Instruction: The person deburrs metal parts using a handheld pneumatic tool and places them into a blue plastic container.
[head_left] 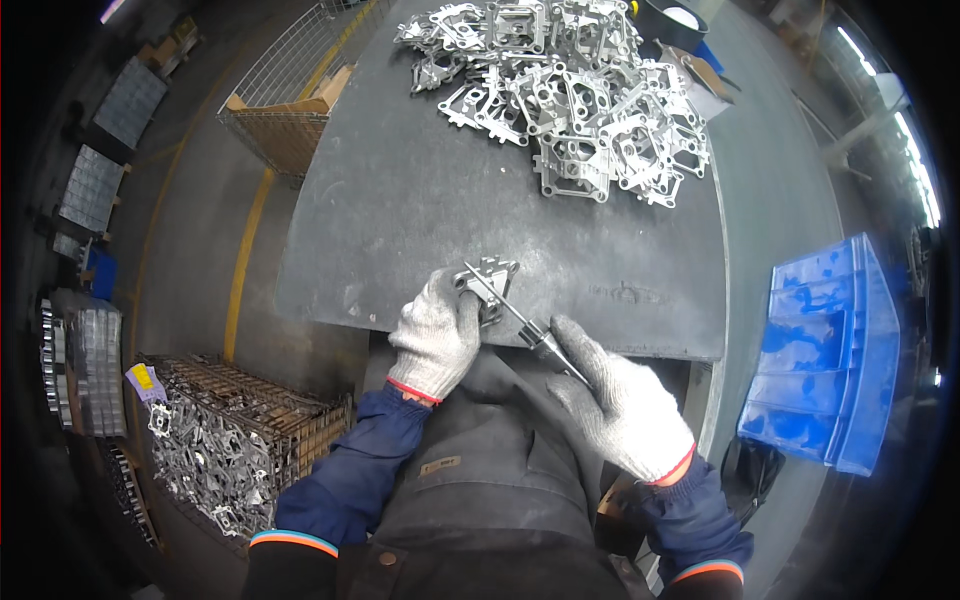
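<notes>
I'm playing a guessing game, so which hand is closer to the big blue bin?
Right. The right hand holds a tool, left of the blue bin and apart from it. The left hand is farther left, holding a metal part.

The left hand [438,328], at 8 o'clock from the metal bracket [492,283], covers one end of it, so that bit's a mystery. Over at 4 o'clock, the right hand [625,402] swallows the back end of the slim tool [540,342]. Pieces in the casting pile [590,115] around 1 o'clock bury each other, and the top edge crops it. Same edge clips the black bowl [662,33]; no telling what the white stuff inside is. Writing on the tag [147,382] toward 9 o'clock is way too tiny. Both sleeves [350,460] run off the bottom.
</notes>
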